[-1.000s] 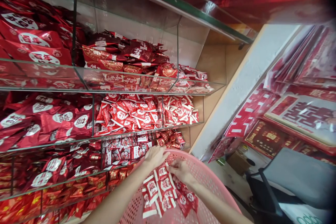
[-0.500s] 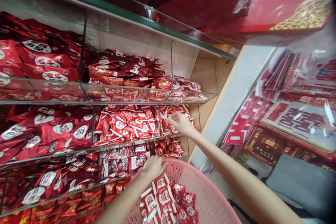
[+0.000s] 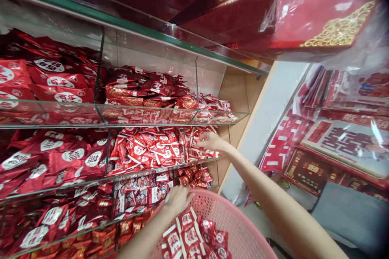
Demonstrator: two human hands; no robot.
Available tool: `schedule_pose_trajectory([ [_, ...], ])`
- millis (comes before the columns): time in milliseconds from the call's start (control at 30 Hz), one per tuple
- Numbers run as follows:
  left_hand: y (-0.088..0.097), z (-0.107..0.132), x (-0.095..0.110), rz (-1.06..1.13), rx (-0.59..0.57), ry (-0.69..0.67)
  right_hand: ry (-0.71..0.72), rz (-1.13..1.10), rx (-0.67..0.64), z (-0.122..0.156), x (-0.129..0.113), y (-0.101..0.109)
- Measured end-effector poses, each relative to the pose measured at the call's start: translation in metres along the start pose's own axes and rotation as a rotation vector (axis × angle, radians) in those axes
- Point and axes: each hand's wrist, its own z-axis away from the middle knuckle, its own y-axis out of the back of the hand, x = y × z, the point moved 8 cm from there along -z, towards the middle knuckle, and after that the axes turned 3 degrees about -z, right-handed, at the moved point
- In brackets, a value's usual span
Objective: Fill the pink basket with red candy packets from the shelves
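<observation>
My left hand (image 3: 176, 200) is closed over the far rim of a pink perforated plastic basket (image 3: 243, 226). Inside the basket lie red-and-white candy packets (image 3: 191, 235) and several plain red packets (image 3: 219, 238). My right hand (image 3: 210, 142) reaches into the small right-hand compartment of a glass-fronted shelf, among red-and-white candy packets (image 3: 194, 151). Its fingers are bent together at the pile; what they pinch, if anything, is too small to make out.
Glass shelves (image 3: 152, 123) with dividers hold many wrapped sweets, with larger red bags (image 3: 69, 153) to the left. Big red gift boxes (image 3: 319, 12) overhang at the top. A wooden side panel (image 3: 238, 85), white wall and packaged red decorations (image 3: 346, 141) stand on the right.
The view has tilted slightly upward, so the shelves sit lower in the picture. My right hand has drawn its fingers together over the packets. My left hand stays on the basket rim.
</observation>
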Motion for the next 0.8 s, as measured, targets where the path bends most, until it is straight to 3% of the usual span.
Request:
schedule_pose_trajectory([
  [133, -0.002, 0.000, -0.001, 0.022, -0.024, 0.017, 0.013, 0.337, 0.214, 0.007, 0.002, 0.025],
  [267, -0.001, 0.001, 0.000, 0.021, -0.030, 0.026, 0.041, 0.563, 0.358, 0.012, 0.001, 0.010],
  [500, 0.002, 0.001, 0.001, 0.006, -0.041, 0.040, 0.001, 0.627, 0.286, 0.002, 0.002, -0.012],
  [800, -0.003, -0.001, 0.000, 0.004, -0.021, 0.013, -0.053, 0.603, 0.240, -0.001, 0.008, -0.004],
])
